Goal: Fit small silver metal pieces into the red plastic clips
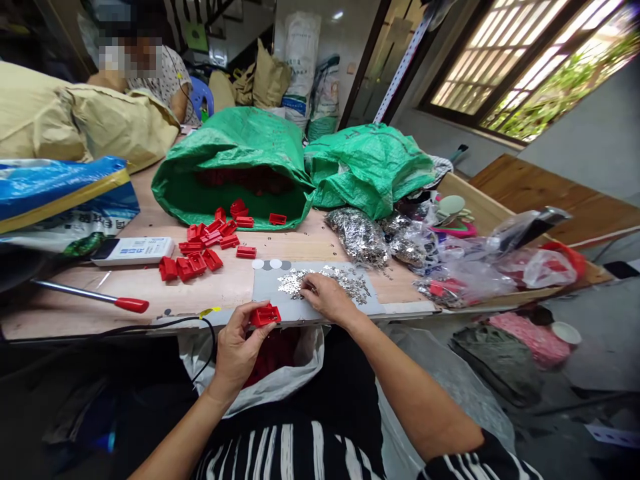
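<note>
A small red plastic housing (266,315) is pinched between the thumb and fingers of my left hand (239,343), just over the table's front edge. My right hand (327,297) reaches into a spread of small silvery metal pieces (293,285) on a grey mat (264,287). Its fingertips are bent together at the pile; whatever they grip is too small to make out. Left of the mat lies a loose heap of similar red housings (200,248). Below my left hand, an open white sack (305,363) at my lap contains more red parts.
An open green sack (235,147) with red parts stands behind the heap, beside another green sack (370,167). Bags of metal pieces (357,233) lie to the right. A red-tipped lever (131,305) and a white box (135,250) are left. A person (175,80) sits across.
</note>
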Tool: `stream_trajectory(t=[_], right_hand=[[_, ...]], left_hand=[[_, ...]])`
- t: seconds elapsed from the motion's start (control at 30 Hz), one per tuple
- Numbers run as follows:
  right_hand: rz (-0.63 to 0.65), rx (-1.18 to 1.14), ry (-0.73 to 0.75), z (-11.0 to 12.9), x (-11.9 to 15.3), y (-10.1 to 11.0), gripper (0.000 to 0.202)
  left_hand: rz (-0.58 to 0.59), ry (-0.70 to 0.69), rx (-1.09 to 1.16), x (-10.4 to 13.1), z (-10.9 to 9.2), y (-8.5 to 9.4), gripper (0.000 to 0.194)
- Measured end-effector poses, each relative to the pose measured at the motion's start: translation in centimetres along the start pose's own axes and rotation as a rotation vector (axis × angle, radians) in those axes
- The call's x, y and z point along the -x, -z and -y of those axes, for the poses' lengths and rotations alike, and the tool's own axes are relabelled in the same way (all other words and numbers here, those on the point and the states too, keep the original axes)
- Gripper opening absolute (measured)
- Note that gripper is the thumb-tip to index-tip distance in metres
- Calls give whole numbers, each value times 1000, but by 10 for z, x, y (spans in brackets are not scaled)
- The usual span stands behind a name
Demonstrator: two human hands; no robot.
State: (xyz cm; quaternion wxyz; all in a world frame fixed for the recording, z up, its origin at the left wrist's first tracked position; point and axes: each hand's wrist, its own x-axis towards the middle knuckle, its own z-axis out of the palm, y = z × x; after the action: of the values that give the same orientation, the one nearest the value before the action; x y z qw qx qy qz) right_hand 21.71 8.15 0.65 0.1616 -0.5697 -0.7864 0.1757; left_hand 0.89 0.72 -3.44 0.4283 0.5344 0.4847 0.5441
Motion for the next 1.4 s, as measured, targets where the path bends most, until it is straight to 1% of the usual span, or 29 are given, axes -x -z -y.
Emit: stream_trajectory(t=[0.1,0.17,0.27,0.33,0.4,0.5,0.63,0.73,0.87,0.93,1.03,1.13,1.23,1.33,1.4], right_hand=[[6,-106,-33,1,2,2,4],[1,-217,-40,1,3,2,1],[9,-460,-81,4,5,-2,9],[75,-677,-141,10,8,-4,18],[171,-863,-190,17,11,-6,27],[275,-978,-219,29,16,-8,33],[337,-1035,-256,37,19,-11,34],[325,-1056,-302,37,21,-13,33],[303,-1058,-339,38,24,-14,33],[299,-1055,-352,40,26,-13,34],[297,-1065,-359,42,29,-9,38],[297,-1078,-328,42,31,-6,38],[281,-1045,-275,39,34,-7,35],[226,-921,-179,33,37,-10,26],[177,-755,-86,30,38,-12,19]], left_hand=[[0,9,26,-2,1,-1,31],[6,16,48,-4,1,-2,31],[25,33,99,-7,-1,-3,32],[42,57,148,-9,-2,-3,32],[61,91,200,-10,-4,-4,34],[92,139,239,-10,-7,-4,39],[161,141,180,-8,-12,-2,41],[227,116,112,-7,-17,0,42],[246,74,45,-7,-22,0,41],[259,111,86,-7,-20,-1,42],[260,226,264,-6,-15,-4,46],[232,299,421,-5,-12,-6,50],[204,317,470,-6,-13,-7,51],[191,272,436,-10,-14,-6,44],[189,203,354,-14,-11,-3,39]])
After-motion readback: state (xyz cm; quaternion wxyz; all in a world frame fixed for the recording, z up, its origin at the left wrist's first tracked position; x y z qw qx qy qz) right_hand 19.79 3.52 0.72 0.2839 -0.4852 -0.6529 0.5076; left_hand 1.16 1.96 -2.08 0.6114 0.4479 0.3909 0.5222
